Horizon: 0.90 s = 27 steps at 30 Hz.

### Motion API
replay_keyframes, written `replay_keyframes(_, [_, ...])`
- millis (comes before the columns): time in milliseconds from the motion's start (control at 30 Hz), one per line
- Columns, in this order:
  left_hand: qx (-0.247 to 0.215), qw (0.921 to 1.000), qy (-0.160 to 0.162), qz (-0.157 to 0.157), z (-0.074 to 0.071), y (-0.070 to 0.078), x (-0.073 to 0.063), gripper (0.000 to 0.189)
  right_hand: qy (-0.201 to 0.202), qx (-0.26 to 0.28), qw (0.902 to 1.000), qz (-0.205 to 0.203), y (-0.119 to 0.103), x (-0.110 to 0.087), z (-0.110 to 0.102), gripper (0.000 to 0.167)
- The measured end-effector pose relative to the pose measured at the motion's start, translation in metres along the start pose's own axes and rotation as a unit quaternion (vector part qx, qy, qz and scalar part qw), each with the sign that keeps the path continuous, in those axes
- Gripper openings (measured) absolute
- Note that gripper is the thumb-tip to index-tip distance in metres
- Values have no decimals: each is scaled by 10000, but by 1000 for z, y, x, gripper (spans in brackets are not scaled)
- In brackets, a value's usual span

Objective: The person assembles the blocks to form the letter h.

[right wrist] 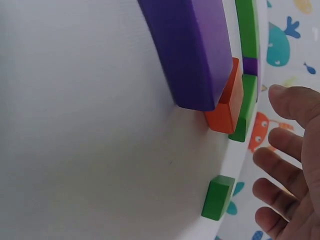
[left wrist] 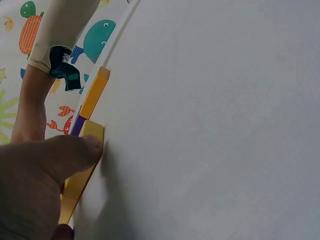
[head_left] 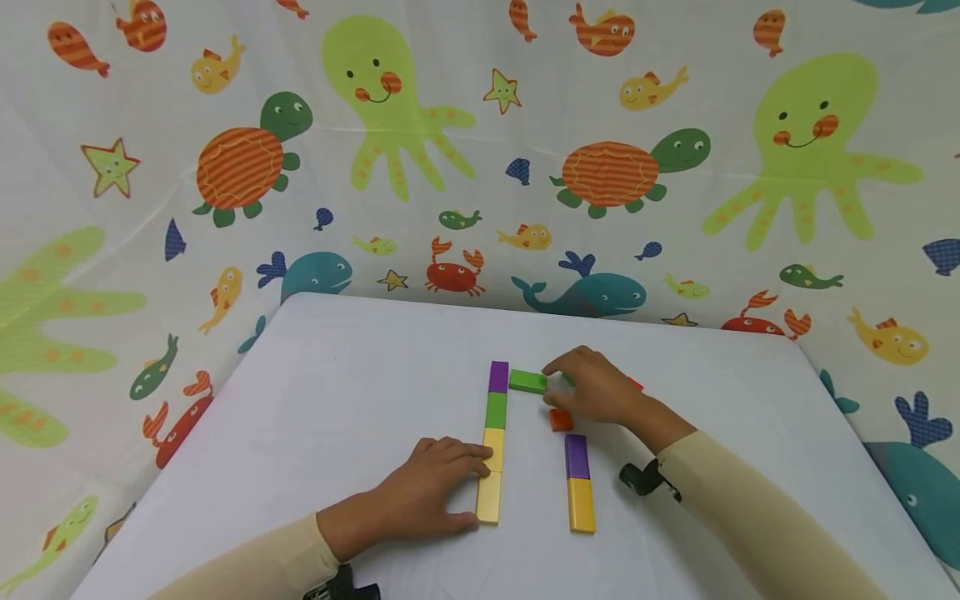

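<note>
In the head view, a column of purple (head_left: 498, 377), green (head_left: 496, 410) and two yellow blocks (head_left: 488, 498) lies on the white table. My left hand (head_left: 420, 492) touches the yellow blocks from the left; its thumb (left wrist: 82, 150) lies along a yellow block in the left wrist view. Beside the column's top, a light green block (head_left: 528, 382) lies crosswise. Over the area to its right is my right hand (head_left: 592, 387), fingers apart and holding nothing in the right wrist view. Near it are an orange block (head_left: 561, 420) and a darker green block (right wrist: 218, 197).
A second column, purple (head_left: 577, 457) above orange-yellow (head_left: 581, 505), stands right of the first. A red piece (head_left: 637, 383) is mostly hidden behind my right hand. A cloth printed with sea animals (head_left: 450, 275) hangs behind the white table (head_left: 337, 375).
</note>
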<state>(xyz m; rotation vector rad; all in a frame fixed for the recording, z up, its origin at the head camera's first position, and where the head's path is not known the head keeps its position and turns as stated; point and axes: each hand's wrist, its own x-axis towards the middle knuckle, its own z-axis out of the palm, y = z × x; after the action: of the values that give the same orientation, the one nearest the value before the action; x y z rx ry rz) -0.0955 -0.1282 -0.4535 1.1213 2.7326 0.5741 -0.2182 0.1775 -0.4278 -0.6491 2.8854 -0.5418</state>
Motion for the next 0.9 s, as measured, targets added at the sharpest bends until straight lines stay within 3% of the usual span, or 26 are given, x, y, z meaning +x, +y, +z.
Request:
replay_keyframes(300, [-25, 10000, -53, -70, 0, 2, 1, 52, -256, -301, 9992, 52, -5, 19, 1, 48])
replay_keyframes(900, [100, 9999, 70, -3, 0, 3, -1, 52, -364, -398, 9985, -1, -5, 29, 8, 38])
